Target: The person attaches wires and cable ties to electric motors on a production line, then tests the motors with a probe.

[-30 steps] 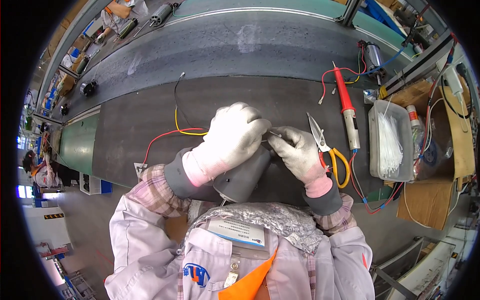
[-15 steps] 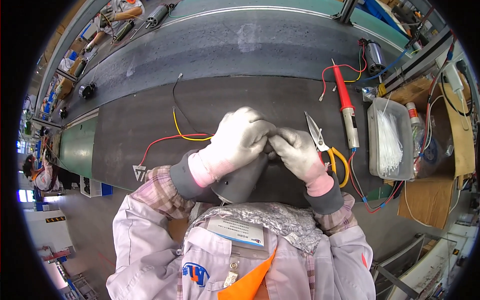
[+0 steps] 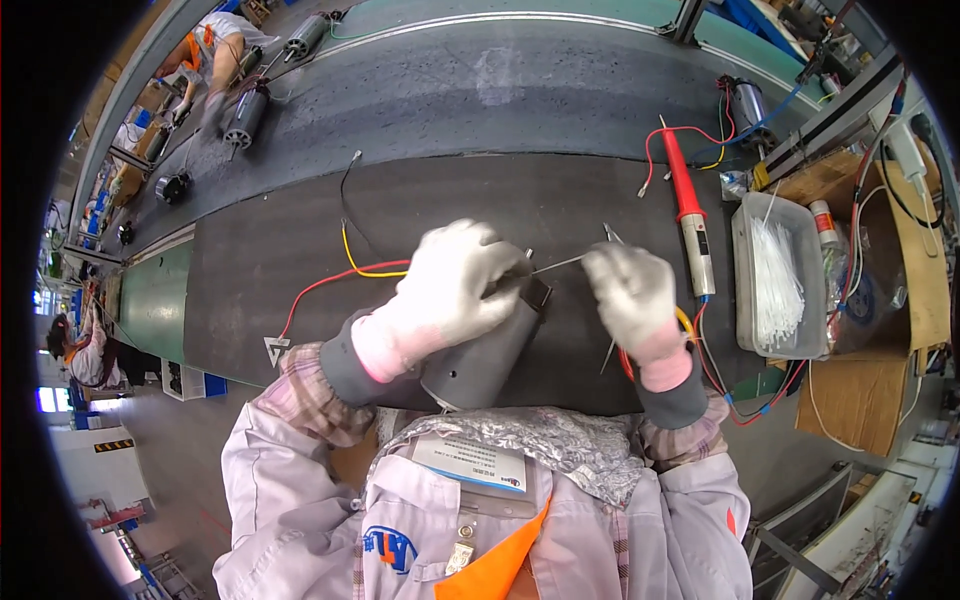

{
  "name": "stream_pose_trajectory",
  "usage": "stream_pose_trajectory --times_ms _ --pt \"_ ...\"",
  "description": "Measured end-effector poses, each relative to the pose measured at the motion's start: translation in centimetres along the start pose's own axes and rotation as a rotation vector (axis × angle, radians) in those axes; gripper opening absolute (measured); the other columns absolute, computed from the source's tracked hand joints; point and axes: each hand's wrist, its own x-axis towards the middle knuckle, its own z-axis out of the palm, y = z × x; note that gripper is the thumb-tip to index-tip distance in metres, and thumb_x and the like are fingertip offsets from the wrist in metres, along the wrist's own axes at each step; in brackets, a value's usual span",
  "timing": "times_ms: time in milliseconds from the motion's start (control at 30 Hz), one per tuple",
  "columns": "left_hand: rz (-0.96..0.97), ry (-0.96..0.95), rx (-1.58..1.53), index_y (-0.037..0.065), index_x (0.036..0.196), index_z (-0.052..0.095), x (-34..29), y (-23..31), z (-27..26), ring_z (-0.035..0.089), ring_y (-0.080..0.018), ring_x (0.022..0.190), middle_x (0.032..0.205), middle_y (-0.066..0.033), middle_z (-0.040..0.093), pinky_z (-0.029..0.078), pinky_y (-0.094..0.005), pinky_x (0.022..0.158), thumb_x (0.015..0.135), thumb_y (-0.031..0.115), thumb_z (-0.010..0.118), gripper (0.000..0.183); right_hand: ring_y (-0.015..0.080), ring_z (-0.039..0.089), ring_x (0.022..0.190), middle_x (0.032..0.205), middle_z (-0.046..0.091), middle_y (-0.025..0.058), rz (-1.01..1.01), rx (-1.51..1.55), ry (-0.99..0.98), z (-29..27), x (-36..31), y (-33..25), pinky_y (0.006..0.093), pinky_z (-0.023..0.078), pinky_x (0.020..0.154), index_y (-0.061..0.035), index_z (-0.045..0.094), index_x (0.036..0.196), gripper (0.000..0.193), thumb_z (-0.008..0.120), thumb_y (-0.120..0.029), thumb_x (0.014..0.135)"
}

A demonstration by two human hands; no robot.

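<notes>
A grey cylindrical motor (image 3: 475, 362) lies tilted on the dark mat, close to my body. My left hand (image 3: 455, 280), in a white glove, is closed round its far end, where the fingers hide part of it. Red and yellow wires (image 3: 350, 268) run out to the left from under that hand. A thin pale cable tie (image 3: 558, 265) stretches from the motor's end to my right hand (image 3: 632, 290), whose gloved fingers pinch its tail. Scissors (image 3: 686, 322) with orange handles lie beneath the right hand, mostly covered by it.
To the right lie a red-tipped probe tool (image 3: 684, 180) with a cord and a clear bin (image 3: 742, 290) of white cable ties. Beside them stands an open cardboard box (image 3: 925, 260). Across the belt are motors (image 3: 246, 118), (image 3: 750, 110) and a co-worker's arm (image 3: 226, 65).
My right hand has moved apart from the left, to the right, drawing the cable tie out straight between them. On the belt at far left another motor has appeared beside the co-worker.
</notes>
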Motion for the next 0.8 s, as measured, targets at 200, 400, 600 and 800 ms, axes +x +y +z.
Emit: stream_pose_trajectory --times_ms 200,400,600,800 --pt "-0.293 -0.077 -0.197 0.002 0.094 0.070 -0.6 1.0 -0.8 0.062 -0.0297 0.081 0.084 -0.0142 0.061 0.050 -0.0380 0.074 0.071 0.011 0.067 0.025 0.0112 0.054 0.060 0.082 0.065 0.0041 0.600 0.557 -0.057 0.3 1.0 0.1 0.0251 0.043 0.057 0.0037 0.064 0.102 0.027 0.057 -0.022 0.097" --pt "-0.412 0.104 -0.238 -0.001 0.083 0.066 -0.5 2.0 0.9 0.062 -0.0292 0.075 0.081 -0.0144 0.061 0.050 -0.0365 0.069 0.072 0.008 0.066 0.014 0.0100 0.057 0.061 0.097 0.066 0.0071 0.783 1.418 -0.276 1.7 4.3 -1.1 0.0236 0.045 0.057 0.0004 0.055 0.120 0.035 0.055 -0.028 0.099" --pt "-0.119 0.241 -0.179 0.006 0.079 0.067 -2.0 1.8 3.1 0.061 -0.0289 0.075 0.077 -0.0106 0.061 0.050 -0.0382 0.069 0.067 0.006 0.070 0.012 0.0185 0.062 0.077 0.099 0.065 0.0087 0.527 0.634 -0.299 1.3 -3.8 3.7 0.0299 0.051 0.067 -0.0021 0.060 0.117 0.032 0.066 -0.016 0.089" --pt "-0.014 0.109 -0.076 0.007 0.078 0.061 -1.2 3.6 3.6 0.057 -0.0310 0.080 0.086 -0.0108 0.058 0.048 -0.0413 0.068 0.065 0.014 0.078 0.023 0.0098 0.054 0.065 0.076 0.061 0.0014 0.774 0.924 -0.292 1.7 7.1 -4.0 0.0267 0.044 0.058 -0.0010 0.069 0.094 0.030 0.058 -0.029 0.095"
